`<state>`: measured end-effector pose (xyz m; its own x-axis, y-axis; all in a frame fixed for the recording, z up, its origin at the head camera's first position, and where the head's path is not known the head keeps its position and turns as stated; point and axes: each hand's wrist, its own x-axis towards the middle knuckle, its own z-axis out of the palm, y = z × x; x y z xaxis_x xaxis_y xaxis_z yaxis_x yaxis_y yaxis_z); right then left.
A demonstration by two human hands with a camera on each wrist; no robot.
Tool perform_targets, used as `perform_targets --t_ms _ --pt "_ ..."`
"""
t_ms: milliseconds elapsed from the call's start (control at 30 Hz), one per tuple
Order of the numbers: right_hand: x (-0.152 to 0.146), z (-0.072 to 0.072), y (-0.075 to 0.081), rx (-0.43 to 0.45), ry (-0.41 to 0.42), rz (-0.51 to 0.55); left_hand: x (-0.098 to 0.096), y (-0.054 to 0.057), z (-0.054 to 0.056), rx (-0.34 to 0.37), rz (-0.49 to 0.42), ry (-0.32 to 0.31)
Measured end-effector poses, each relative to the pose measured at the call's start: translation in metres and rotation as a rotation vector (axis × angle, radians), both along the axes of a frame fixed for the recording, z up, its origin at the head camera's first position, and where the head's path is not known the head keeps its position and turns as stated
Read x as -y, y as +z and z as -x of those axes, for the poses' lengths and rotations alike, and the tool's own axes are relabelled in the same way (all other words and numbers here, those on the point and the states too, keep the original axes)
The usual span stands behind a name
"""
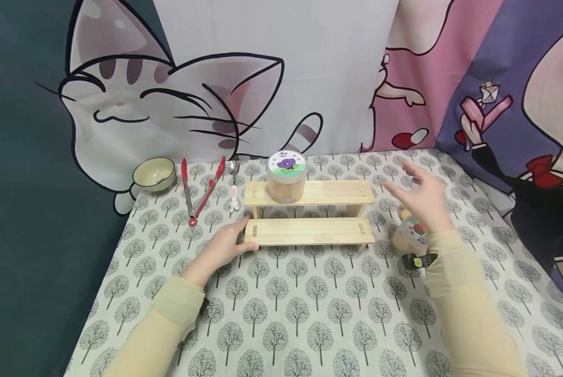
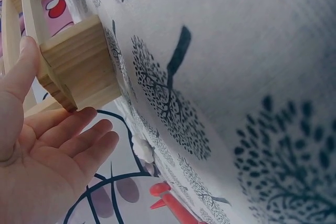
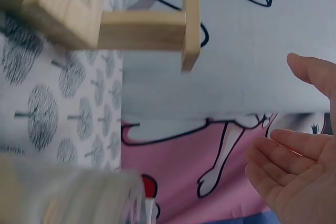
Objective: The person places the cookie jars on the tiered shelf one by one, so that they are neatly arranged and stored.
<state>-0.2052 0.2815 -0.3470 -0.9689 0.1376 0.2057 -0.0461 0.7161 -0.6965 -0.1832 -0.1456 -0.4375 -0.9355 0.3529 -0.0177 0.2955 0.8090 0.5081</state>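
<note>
A two-step wooden rack (image 1: 309, 231) stands mid-table. My left hand (image 1: 222, 244) holds the left end of its lower board, thumb at the front edge and fingers at the back; in the left wrist view the thumb and fingers (image 2: 86, 129) lie on either side of the board's end (image 2: 79, 59). A clear jar (image 1: 287, 178) with a purple-flower lid stands on the upper board. To the right of the rack, my right hand (image 1: 422, 199) is raised, fingers spread and holding nothing. Below it, partly hidden by the wrist, is a second jar (image 1: 406, 238) with a red picture on its lid, blurred in the right wrist view.
Left of the rack lie red-tipped tongs (image 1: 201, 201) and a spoon (image 1: 234, 188) with a rabbit handle. A cream bowl (image 1: 154, 175) sits at the back left corner. A tree-print cloth (image 1: 295, 314) covers the table, and cartoon curtains (image 1: 262, 31) hang behind it.
</note>
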Motion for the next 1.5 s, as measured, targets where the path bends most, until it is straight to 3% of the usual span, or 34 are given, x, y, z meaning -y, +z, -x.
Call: perform_targets --t_ms 133,400,767,1500 --pt "-0.013 -0.003 -0.002 0.029 -0.021 0.035 0.0 -0.001 0.001 -0.007 0.001 -0.003" --pt "-0.04 -0.008 -0.01 0.031 -0.074 -0.019 0.001 -0.002 0.0 -0.02 -0.003 -0.007" --pt "-0.078 -0.012 -0.027 0.041 -0.083 -0.072 0.0 -0.001 0.001 -0.016 -0.017 -0.004" --pt "-0.105 -0.008 -0.049 0.164 -0.076 -0.123 -0.001 -0.001 -0.001 -0.003 -0.011 0.008"
